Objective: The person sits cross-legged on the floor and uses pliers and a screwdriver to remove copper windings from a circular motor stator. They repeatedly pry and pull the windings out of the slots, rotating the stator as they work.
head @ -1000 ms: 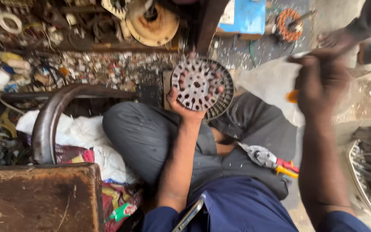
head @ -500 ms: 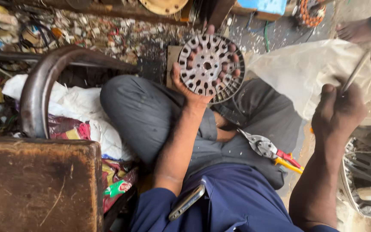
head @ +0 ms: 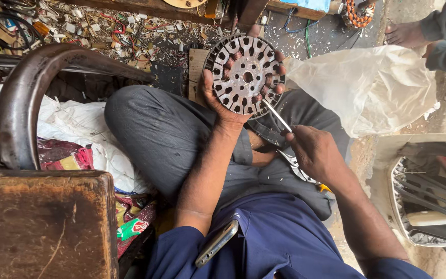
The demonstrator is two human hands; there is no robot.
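Observation:
My left hand (head: 222,101) grips a round grey metal motor stator (head: 244,74) with copper windings, held upright above my knee. My right hand (head: 313,151) holds a thin metal rod (head: 276,114) whose tip touches the stator's lower right rim. Cutting pliers (head: 298,168) with a red and yellow handle lie on my lap, partly under my right hand. A phone (head: 217,243) sticks out of my shirt pocket.
A wooden block (head: 42,222) sits at lower left beside a curved metal pipe (head: 21,98). Wire scraps (head: 109,31) litter the floor ahead. A clear plastic bag (head: 372,88) lies at right. Another person's foot (head: 406,32) is at top right. A fan guard (head: 429,201) is lower right.
My right hand has come in from the right with the rod and set its tip on the stator's rim. The view has tilted down toward my lap.

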